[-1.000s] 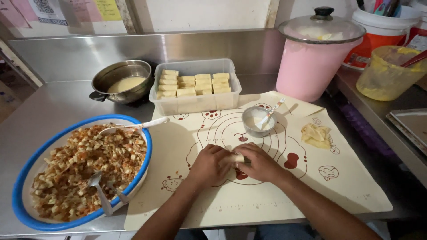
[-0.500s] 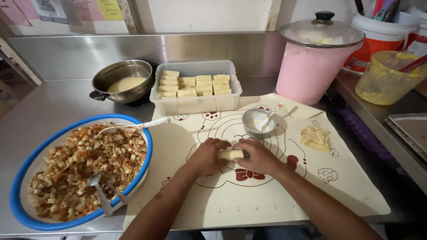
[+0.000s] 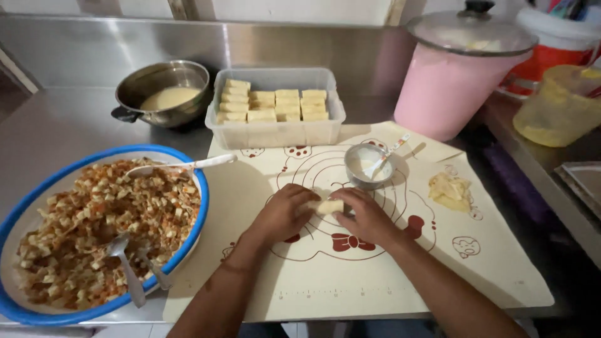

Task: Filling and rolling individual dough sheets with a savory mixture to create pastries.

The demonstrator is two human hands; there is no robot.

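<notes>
This was a kitchen where food was being made. The steel counter [image 3: 69, 131] ran up into a shiny steel wall. On it sat a big blue-rimmed bowl of chopped filling [image 3: 94, 231], a metal pot of batter [image 3: 164, 94], a clear tub of finished rolls [image 3: 275, 107], a pink lidded bucket [image 3: 457, 81] and a pastry mat [image 3: 350, 275] with printed circles.

Left hand [image 3: 283, 211] and right hand [image 3: 365, 216] pinch a small pale rolled pastry [image 3: 327, 206] above the cream printed baking mat [image 3: 350, 281], beside a blue-rimmed filling dish [image 3: 37, 313].
</notes>
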